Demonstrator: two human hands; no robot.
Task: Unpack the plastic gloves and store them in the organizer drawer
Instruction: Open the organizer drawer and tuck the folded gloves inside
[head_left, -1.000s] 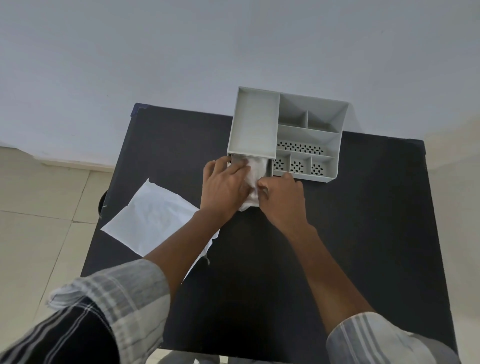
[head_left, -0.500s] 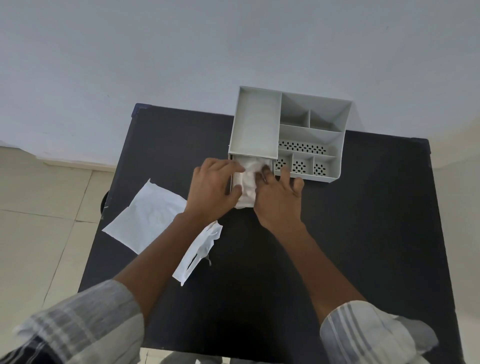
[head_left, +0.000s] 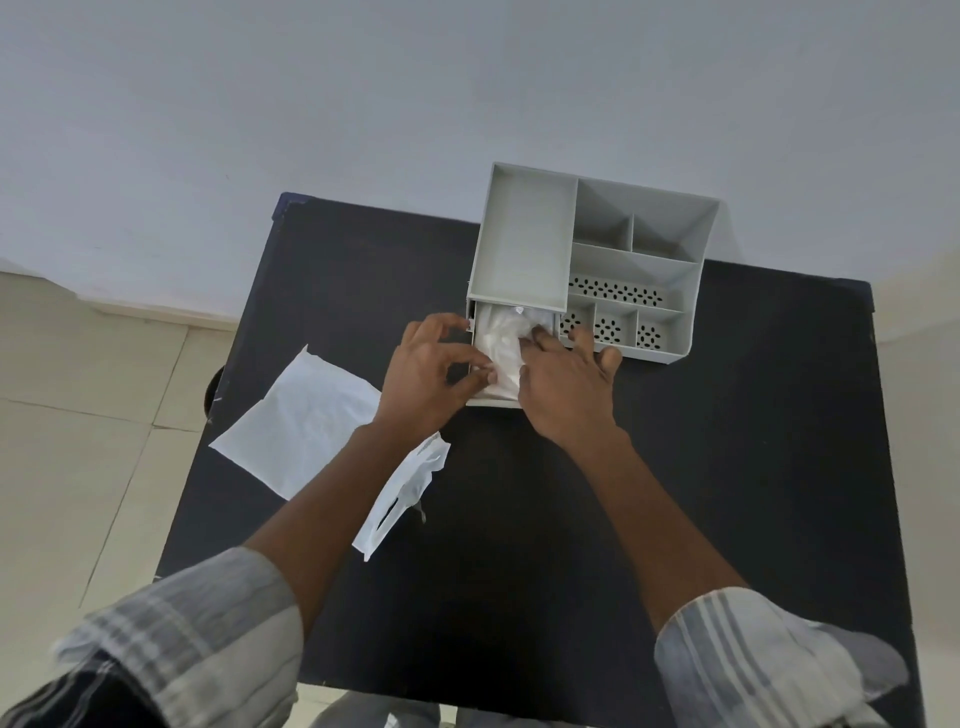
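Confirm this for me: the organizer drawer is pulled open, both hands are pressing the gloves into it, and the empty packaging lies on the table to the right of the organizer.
One detail is wrong. In the head view the empty packaging lies left of the organizer, beside a white sheet. The rest holds: the drawer is open, with the left hand and right hand on the gloves.

**Room and Background Layout**

The worktop (head_left: 701, 467) is a rectangular surface with a matte black top. Its far left corner shows a blue edge. The far edge stands close to a plain wall (head_left: 363, 104), painted pale grey-blue, with no windows or fittings in view. A light skirting strip (head_left: 150, 312) runs along the base of the wall on the left. The floor (head_left: 78, 441) is laid with large beige tiles separated by thin grout lines. Lighting is soft and even, with no hard shadows on the wall.
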